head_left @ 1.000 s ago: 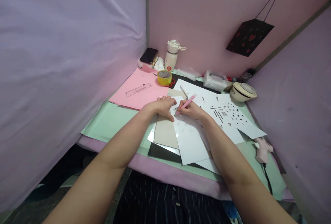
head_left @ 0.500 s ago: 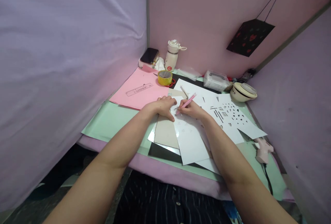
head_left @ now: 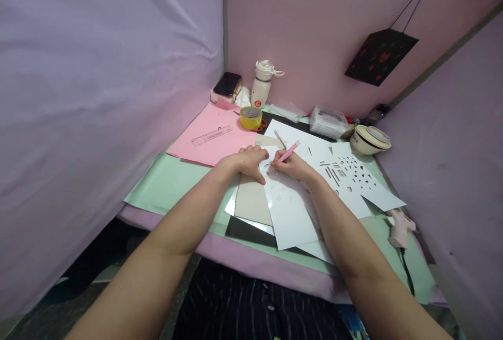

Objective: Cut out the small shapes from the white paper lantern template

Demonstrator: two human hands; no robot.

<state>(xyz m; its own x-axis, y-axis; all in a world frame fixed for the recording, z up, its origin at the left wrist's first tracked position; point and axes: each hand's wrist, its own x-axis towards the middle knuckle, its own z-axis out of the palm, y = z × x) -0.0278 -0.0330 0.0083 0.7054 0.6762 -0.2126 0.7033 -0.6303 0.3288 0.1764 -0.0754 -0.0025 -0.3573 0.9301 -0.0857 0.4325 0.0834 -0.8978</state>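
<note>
A slim pink pen-shaped tool point(head_left: 288, 152) slants up out of my right hand point(head_left: 293, 164), whose fingers pinch it low down. Its tip is at a white sheet point(head_left: 293, 219) with faint small marks, too small there to tell a nib from a blade. Fingers spread, my left hand point(head_left: 251, 163) lies flat at the sheet's upper left edge, partly over a grey-beige card point(head_left: 251, 201) beneath. Just beyond my right hand lies a thin pale stick-like thing point(head_left: 280, 138).
Cut-out white sheets point(head_left: 353, 172) lie to the right, near a pink glue gun point(head_left: 400, 227). A pink sheet point(head_left: 200, 125) bears a clear ruler point(head_left: 212, 135). Yellow tape point(head_left: 250, 119), red-handled scissors point(head_left: 262, 126), a bottle point(head_left: 261, 86), a plastic box point(head_left: 328, 122) and a bowl point(head_left: 365, 140) stand behind.
The pink pen-shaped tool and my right hand have shifted very slightly to the right. My left hand stays in place.
</note>
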